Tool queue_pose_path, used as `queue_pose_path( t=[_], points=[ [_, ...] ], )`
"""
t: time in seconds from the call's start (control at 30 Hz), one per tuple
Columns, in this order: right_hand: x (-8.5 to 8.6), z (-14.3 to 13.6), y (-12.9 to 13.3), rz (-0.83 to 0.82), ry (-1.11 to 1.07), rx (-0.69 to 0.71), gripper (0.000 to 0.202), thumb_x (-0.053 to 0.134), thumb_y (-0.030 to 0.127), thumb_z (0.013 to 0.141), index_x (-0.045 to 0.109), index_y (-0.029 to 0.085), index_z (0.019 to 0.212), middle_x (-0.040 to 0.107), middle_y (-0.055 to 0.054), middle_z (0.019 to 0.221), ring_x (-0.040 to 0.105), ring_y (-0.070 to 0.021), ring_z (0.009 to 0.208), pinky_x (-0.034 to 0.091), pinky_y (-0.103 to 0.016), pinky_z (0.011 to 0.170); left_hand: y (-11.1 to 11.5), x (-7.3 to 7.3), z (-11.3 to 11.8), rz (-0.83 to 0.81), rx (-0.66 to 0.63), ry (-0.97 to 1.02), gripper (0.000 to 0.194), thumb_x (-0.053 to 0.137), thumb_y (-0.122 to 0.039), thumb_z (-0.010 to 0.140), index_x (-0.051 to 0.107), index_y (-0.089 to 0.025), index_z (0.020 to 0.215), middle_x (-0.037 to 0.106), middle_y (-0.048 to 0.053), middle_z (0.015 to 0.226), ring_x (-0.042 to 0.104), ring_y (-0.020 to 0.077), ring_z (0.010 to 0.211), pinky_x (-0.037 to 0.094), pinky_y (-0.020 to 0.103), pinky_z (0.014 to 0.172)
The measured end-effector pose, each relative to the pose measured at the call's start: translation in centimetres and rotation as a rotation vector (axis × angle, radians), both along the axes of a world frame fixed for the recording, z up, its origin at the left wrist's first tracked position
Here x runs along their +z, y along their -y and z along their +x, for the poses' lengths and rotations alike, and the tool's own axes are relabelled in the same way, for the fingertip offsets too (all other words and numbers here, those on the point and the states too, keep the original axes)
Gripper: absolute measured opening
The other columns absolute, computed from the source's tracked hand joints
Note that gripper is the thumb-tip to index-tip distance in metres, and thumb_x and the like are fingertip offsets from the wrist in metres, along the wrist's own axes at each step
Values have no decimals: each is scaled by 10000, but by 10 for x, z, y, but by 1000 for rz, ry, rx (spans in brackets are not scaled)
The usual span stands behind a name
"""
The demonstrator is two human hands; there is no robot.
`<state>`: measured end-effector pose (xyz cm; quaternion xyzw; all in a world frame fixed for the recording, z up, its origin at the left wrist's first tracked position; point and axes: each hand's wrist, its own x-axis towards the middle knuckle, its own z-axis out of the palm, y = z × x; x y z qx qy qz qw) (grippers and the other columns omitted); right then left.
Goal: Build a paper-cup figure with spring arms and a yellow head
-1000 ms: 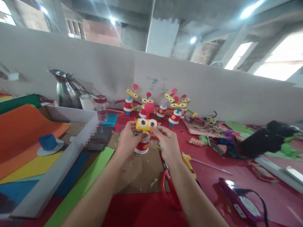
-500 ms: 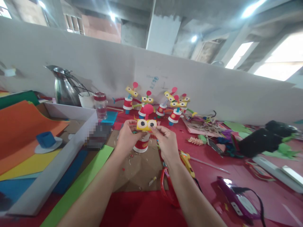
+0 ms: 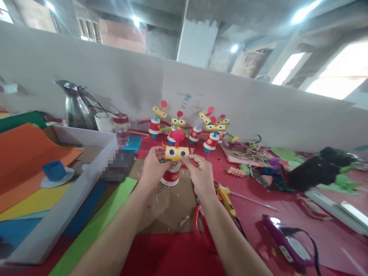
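Between my hands is a yellow paper head (image 3: 176, 152) with two big white-and-black eyes and a pink disc (image 3: 178, 135) standing on top. My left hand (image 3: 156, 165) pinches its left end, thumb low and fingers behind. At the right end, my right hand (image 3: 200, 171) grips it between thumb and fingers beside the eye. Just below stands a red-and-white paper cup (image 3: 170, 177), upside down on the brown cardboard (image 3: 165, 214). Coiled arms show at the cup's sides, partly hidden by my hands. Whether head and cup are joined, I cannot tell.
Several similar cup figures (image 3: 211, 142) stand along the wall. A yellow glue gun (image 3: 226, 199) and red scissors (image 3: 198, 226) lie to the right, near a purple device (image 3: 290, 241). At left are a white box (image 3: 77, 191), a steel jug (image 3: 77, 111) and a glass jar (image 3: 122, 132).
The pink disc on the head sits slightly lower and further left. Both hands keep their hold on the head with hardly any movement.
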<state>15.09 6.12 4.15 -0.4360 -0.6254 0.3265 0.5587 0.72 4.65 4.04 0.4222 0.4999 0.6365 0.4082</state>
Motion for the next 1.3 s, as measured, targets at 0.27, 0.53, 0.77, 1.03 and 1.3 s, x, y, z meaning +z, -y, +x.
queue_pose_path(
  t=[0.27, 0.53, 0.77, 1.03, 1.3],
  points=[
    [1, 1, -1, 11, -2, -2, 243, 658, 415, 793, 729, 184, 767, 716, -49, 824, 633, -205, 804, 481, -293, 725, -1, 0, -2, 13, -10, -43, 596, 806, -132, 568, 477, -181, 1063, 685, 104, 988, 683, 216, 876, 534, 364, 761],
    [5, 3, -1, 54, 31, 24, 271, 636, 444, 823, 717, 194, 888, 736, -76, 993, 640, -238, 944, 490, -351, 837, 23, 27, -21, 60, 38, -213, 727, 833, -225, 572, 460, -201, 1196, 643, 130, 1196, 568, 261, 1187, 443, 422, 964],
    [10, 5, 4, 81, 44, 63, 255, 632, 427, 842, 724, 201, 917, 737, -73, 1007, 636, -242, 987, 487, -342, 851, 38, 9, -40, 101, 143, -317, 706, 817, -257, 612, 493, -258, 1240, 615, 96, 1262, 541, 259, 1215, 421, 439, 1001],
    [13, 2, -1, 100, 72, 73, 280, 607, 430, 858, 740, 186, 822, 736, -59, 884, 646, -219, 856, 477, -299, 760, 19, 15, -16, 68, 93, -306, 610, 797, -148, 592, 525, -207, 1135, 674, 112, 1108, 661, 241, 1010, 502, 388, 864],
    [15, 2, -7, 70, 105, 26, 339, 609, 451, 840, 701, 171, 673, 665, -15, 691, 599, -178, 715, 434, -258, 679, 1, -3, -3, 14, 110, -164, 522, 806, -132, 584, 527, -211, 1017, 716, 53, 907, 690, 204, 879, 507, 383, 851]
  ],
)
